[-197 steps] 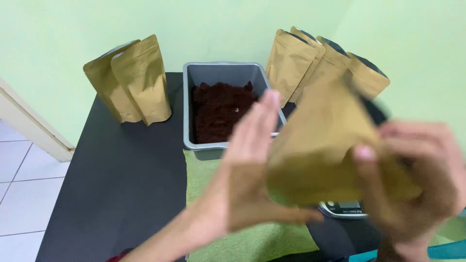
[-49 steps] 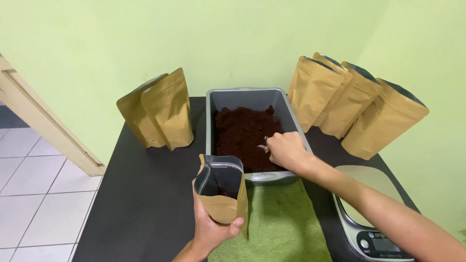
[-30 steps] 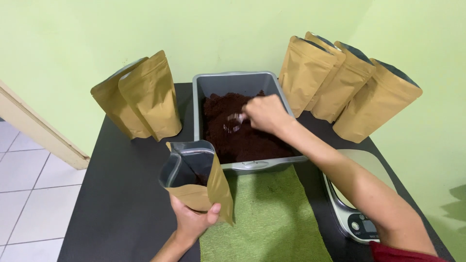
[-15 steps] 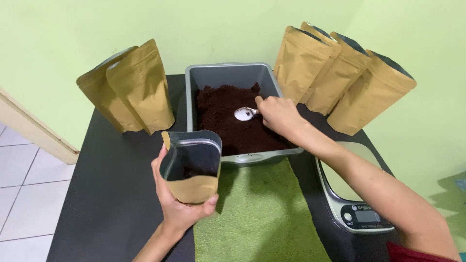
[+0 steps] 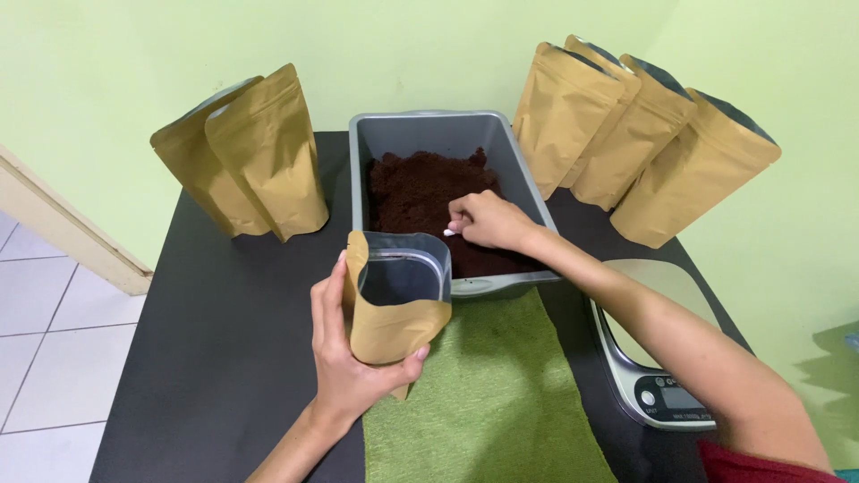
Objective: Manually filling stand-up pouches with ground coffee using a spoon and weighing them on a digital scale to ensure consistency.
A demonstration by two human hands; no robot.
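Observation:
My left hand point(image 5: 344, 367) grips an open tan stand-up pouch point(image 5: 396, 304) with a dark lining, mouth tilted toward the grey tub point(image 5: 362, 156). The tub holds dark brown granular powder point(image 5: 420, 188). My right hand point(image 5: 488, 222) is inside the tub over the powder, fingers closed on a small white scoop point(image 5: 449, 232) that is mostly hidden by the hand. The pouch hovers just in front of the tub's near rim, above a green cloth point(image 5: 488, 394).
Two tan pouches point(image 5: 250, 161) stand at the back left, several more point(image 5: 635, 134) lean at the back right against the green wall. A kitchen scale point(image 5: 658, 349) lies right of the cloth. The black table point(image 5: 215, 340) ends at the left, above tiled floor.
My right hand has drawn nearer the tub's front, with the scoop now mostly hidden. My left hand has brought the open pouch closer to the tub rim.

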